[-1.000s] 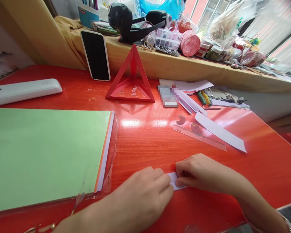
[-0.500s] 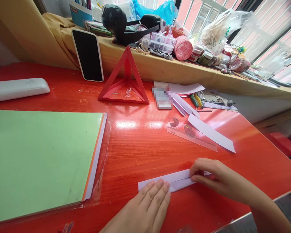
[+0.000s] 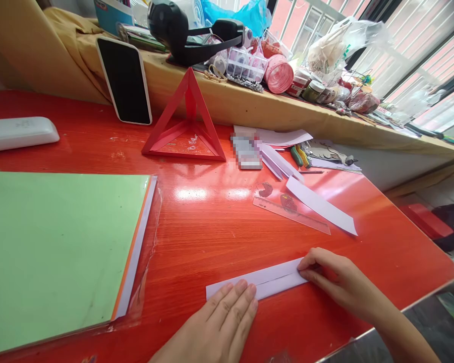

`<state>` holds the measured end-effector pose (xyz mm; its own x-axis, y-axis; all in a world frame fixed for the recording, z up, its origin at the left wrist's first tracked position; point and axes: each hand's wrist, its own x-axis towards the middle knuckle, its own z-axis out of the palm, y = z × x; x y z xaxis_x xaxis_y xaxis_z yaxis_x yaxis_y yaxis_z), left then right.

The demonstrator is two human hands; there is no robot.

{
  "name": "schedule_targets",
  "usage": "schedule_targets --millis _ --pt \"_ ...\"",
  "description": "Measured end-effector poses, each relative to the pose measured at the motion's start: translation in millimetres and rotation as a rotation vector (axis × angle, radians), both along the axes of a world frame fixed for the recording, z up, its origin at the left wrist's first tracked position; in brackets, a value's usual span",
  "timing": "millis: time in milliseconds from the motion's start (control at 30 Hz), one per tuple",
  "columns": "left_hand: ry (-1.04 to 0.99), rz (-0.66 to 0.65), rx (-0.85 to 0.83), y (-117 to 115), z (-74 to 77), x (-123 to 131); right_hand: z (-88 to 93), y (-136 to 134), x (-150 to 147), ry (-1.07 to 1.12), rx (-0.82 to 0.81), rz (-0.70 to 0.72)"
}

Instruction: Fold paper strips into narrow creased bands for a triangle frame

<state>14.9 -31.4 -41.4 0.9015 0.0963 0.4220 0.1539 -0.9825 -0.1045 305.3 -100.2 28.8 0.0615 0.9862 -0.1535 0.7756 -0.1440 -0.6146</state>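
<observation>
Head view: my left hand [image 3: 219, 322] lies flat, fingers unclenched, over the near edge of the folded paper strip [image 3: 272, 275], presumably to keep it from sliding on the red table [image 3: 196, 227]. My right hand [image 3: 336, 275], at two o'clock from the left, has thumb and forefinger clamped on the strip's right end, likely to hold the folds level. From that pinch the strip runs between eight and nine o'clock, passing under my left fingertips. The clear ruler [image 3: 290, 216] lies apart at eleven o'clock from my right hand.
</observation>
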Motion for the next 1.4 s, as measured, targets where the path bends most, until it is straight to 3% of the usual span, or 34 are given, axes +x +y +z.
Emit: schedule_targets --millis 100,267,300,367,533,633,733,833,1000,1200,1400 --pt "0.022 -0.018 -0.037 0.1 -1.4 0.3 -2.2 -0.1 0.3 -0.007 0.027 -0.033" --pt "0.108 -0.06 -0.112 2.8 15.3 -2.2 -2.5 2.1 1.3 -0.022 0.005 -0.054" --pt "0.149 -0.021 -0.127 2.9 16.4 -2.7 -1.7 2.7 1.2 -0.029 -0.006 -0.05" --pt "0.027 -0.053 -0.07 2.1 13.8 -3.0 0.0 3.8 0.7 -0.045 -0.026 -0.039" --pt "0.028 -0.027 -0.045 -0.6 -2.5 -2.3 2.1 5.4 -1.3 -0.084 -0.026 -0.002" --pt "0.027 -0.006 -0.042 -1.7 -3.3 -2.3 1.9 6.1 -1.8 -0.084 -0.03 0.018" --pt "0.034 -0.024 -0.04 -0.5 6.4 0.7 1.1 6.8 -1.5 -0.077 -0.03 0.016" --pt "0.019 -0.058 -0.058 4.7 26.1 8.3 0.4 7.3 -0.9 -0.059 -0.033 0.016" --pt "0.18 -0.057 -0.268 13.7 54.8 19.3 1.4 8.1 -0.7 -0.03 -0.044 0.03" --pt "0.144 -0.088 -0.259 15.2 52.9 16.1 -1.2 6.5 -0.5 -0.002 -0.007 -0.007" --pt "0.231 -0.102 -0.452 18.4 53.2 18.1 -0.4 1.3 9.5 0.031 -0.009 -0.06"
